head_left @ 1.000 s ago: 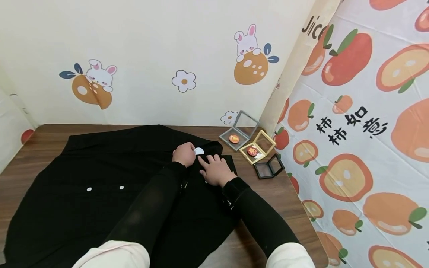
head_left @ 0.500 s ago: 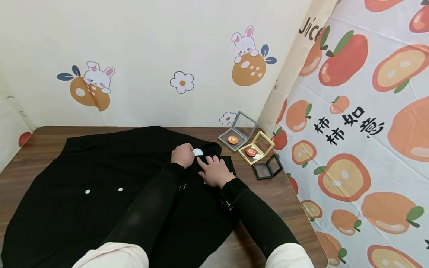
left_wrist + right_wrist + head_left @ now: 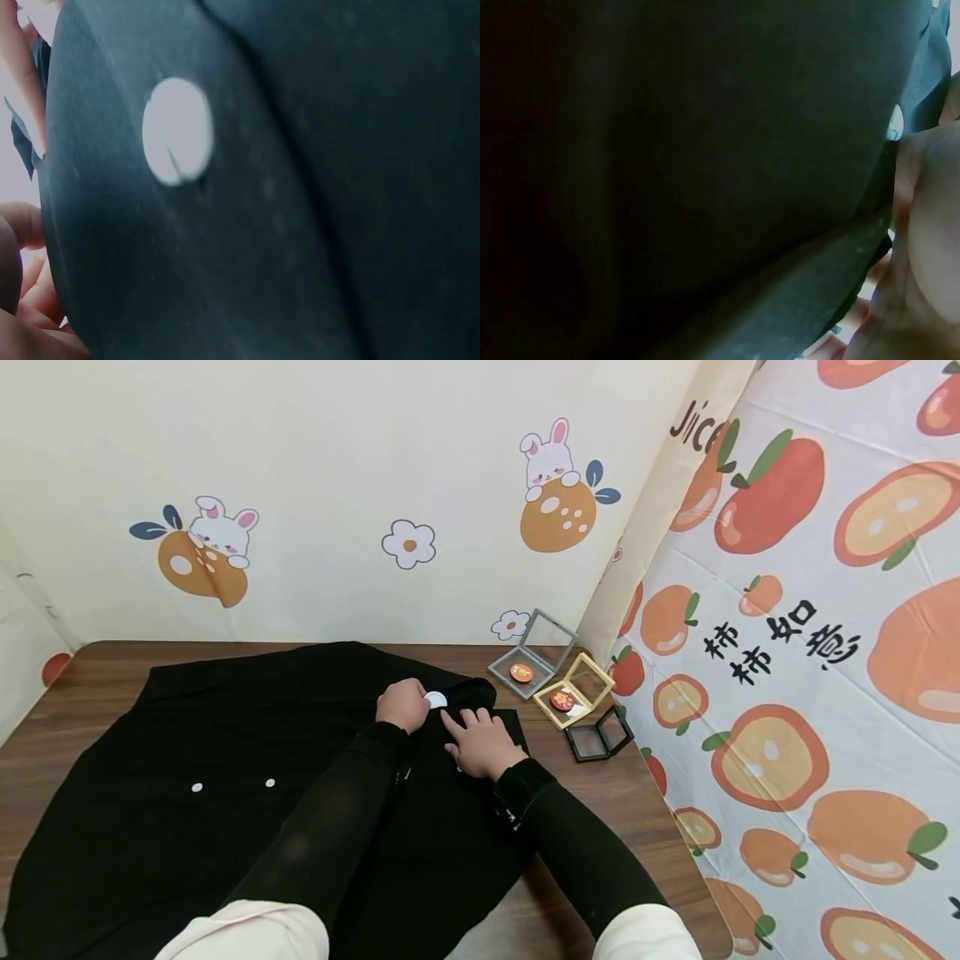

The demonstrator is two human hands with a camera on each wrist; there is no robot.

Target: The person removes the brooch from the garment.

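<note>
A black garment with white buttons (image 3: 270,783) lies spread over the wooden table. My left hand (image 3: 402,704) is curled above its upper part and pinches a flat white half-round piece (image 3: 436,699); its exact kind is unclear. My right hand (image 3: 483,746) rests on the cloth just to the right, fingers extended and the index pointing at the white piece. In the left wrist view a white button (image 3: 178,131) on dark cloth fills the middle, with fingers at the left edge. Mostly dark cloth (image 3: 727,135) appears in the right wrist view, my right hand at its right edge.
Three small opened cases stand to the right of the garment: a grey case (image 3: 538,680) with an orange disc, a gold case (image 3: 550,708) with a red disc, and a black case (image 3: 589,742). A fruit-print sheet (image 3: 787,735) hangs along the table's right edge.
My left hand has shifted slightly left over the cloth, and the white half-round piece has moved with it. My right hand stays in place on the garment.
</note>
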